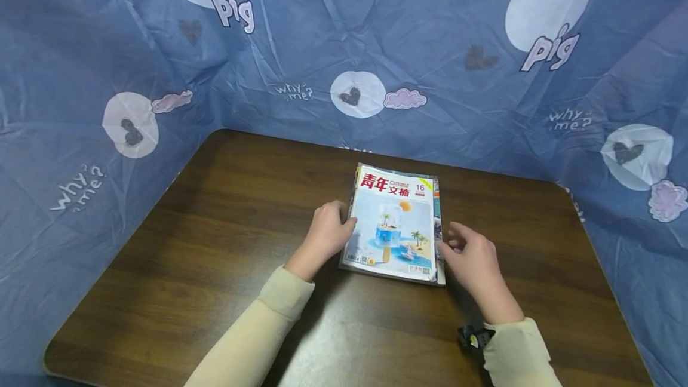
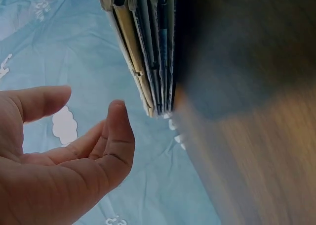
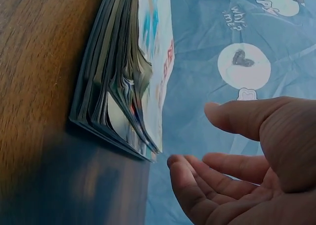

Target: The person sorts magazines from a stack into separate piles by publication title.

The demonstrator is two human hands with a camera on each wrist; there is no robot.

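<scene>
Stack point(image 1: 396, 276): several magazines lie flat on the surface, a little right of its middle and toward the far edge, between the two hands.
Top magazine point(image 1: 395, 226): white and blue cover, red Chinese characters, the number 16, palm trees and a beach.
Left hand point(image 1: 329, 229): at the stack's left side, thumb and bent fingers well parted, holding nothing; whether it touches the stack I cannot tell.
Right hand point(image 1: 475, 255): just beside the stack's right side, fingers loosely bent, a gap between them and the thumb, nothing held.
Page edges point(image 3: 106, 62): on the right side, some bent and bunched.
Surface point(image 1: 215, 255): dark brown wood grain.
Sleeves point(image 1: 252, 327): pale cream; a black device point(image 1: 475, 337) sits by the right cuff.
Cloth point(image 1: 301, 46): creased blue, hung left, right and far, printed with hearts, "pig" and "why me?".
</scene>
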